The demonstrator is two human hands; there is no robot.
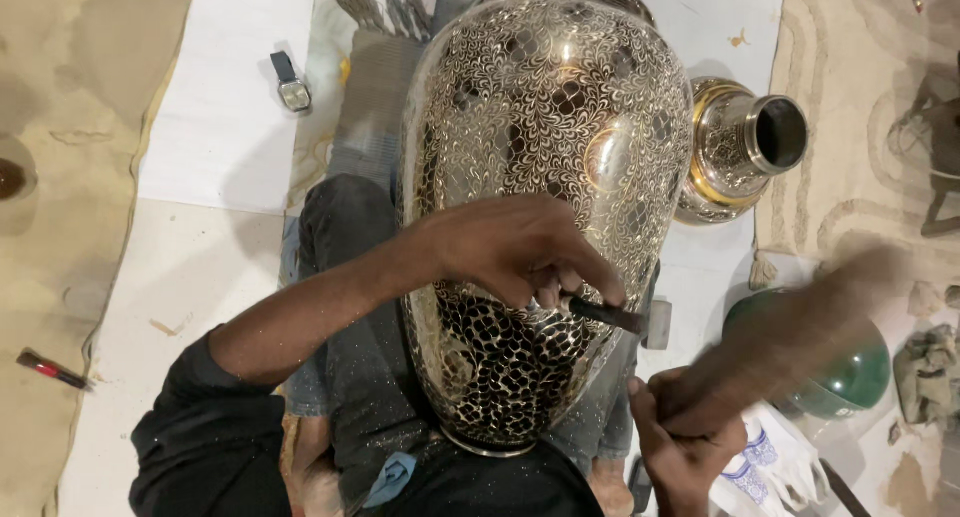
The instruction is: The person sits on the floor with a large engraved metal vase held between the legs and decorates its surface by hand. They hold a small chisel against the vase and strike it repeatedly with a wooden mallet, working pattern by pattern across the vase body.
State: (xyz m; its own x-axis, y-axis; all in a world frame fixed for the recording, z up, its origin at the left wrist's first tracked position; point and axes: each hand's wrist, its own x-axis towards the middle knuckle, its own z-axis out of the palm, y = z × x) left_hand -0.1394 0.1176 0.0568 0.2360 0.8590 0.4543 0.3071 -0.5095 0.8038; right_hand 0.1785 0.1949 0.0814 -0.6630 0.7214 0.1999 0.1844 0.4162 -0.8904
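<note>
- The big metal vase lies across the person's lap in the middle of the view, its mouth pointing to 12 o'clock and its foot to 6 o'clock. Lying down like this, its round side faces up where the hands can reach it.
- Its skin is covered in tiny curly patterns, with dark little shapes lower down.
- The left hand rests on the vase's side and pinches a thin dark tool, with the tip set on the metal. The fingers are closed tight on it, so the tip stays in one spot.
- The right hand, at 5 o'clock, is closed around a handle. The thing it holds is a blur, maybe a small hammer; I cannot tell for sure.
- A smaller shiny vase lies at 2 o'clock, out of the way.
- A wristwatch sits on the floor at 11 o'clock, off the wrist and safe from knocks.
</note>
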